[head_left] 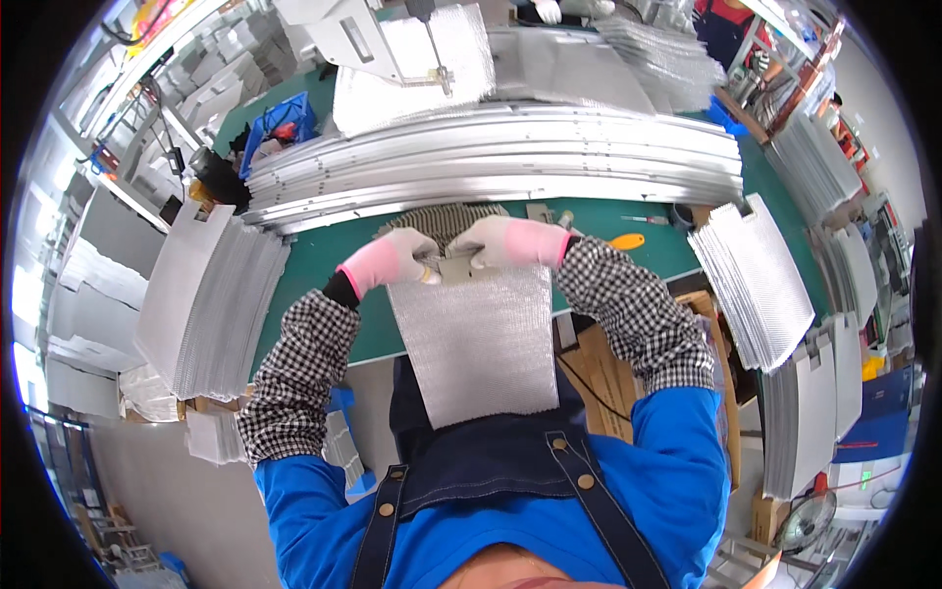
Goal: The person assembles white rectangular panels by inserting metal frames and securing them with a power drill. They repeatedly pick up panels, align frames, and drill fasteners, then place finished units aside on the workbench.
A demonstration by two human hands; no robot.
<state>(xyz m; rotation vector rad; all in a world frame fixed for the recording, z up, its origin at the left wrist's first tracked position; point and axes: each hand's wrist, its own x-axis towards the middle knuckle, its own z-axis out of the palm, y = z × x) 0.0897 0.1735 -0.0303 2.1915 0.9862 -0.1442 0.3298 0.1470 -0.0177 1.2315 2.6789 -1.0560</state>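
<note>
A silvery, finely textured metal panel (476, 344) lies in front of me, its lower part reaching past the near table edge toward my apron. My left hand (397, 257), in a white and pink glove, has its fingers curled on the panel's top left edge. At the top edge's middle and right, my gloved right hand (500, 243) pinches the panel; the two hands are close together. Fingers cover part of a small notched area there, so any small piece between them cannot be made out. Just beyond the hands sits a row of ribbed grey-brown pieces (446, 221).
Long silver metal bars (491, 162) lie stacked across the green table (329, 260). Panel stacks stand at left (211, 304) and right (756, 285). An orange-handled tool (627, 240) rests right of my hand. Behind the bars are a white machine (353, 39) and a blue bin (280, 128).
</note>
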